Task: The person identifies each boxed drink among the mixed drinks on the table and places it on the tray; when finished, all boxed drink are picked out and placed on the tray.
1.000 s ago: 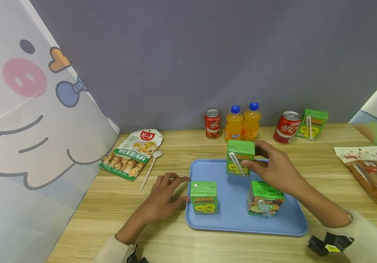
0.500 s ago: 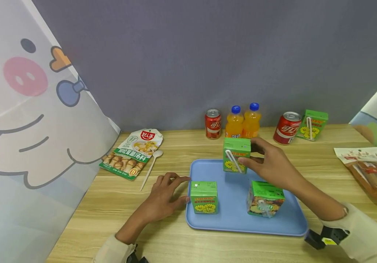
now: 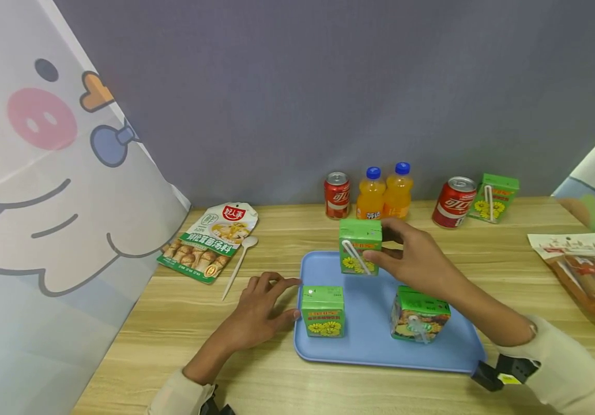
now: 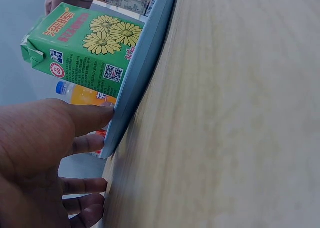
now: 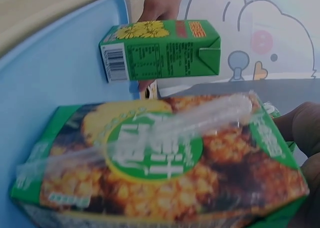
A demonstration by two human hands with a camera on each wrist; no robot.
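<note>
In the head view, my right hand grips a green juice carton with a white straw on its front. The carton is upright over the back part of a blue tray; I cannot tell if its base touches. My left hand rests at the tray's left edge, its thumb against the rim in the left wrist view. Beside it, a second green carton with yellow flowers stands on the tray. A pineapple-print carton stands at the tray's right, large in the right wrist view.
Behind the tray are a cola can, two orange soda bottles, another can and a green carton. A mushroom seasoning pouch and white spoon lie left. A brown food packet lies right.
My right hand has carried the juice carton leftward over the back of the tray. The left hand and the other cartons have stayed in place.
</note>
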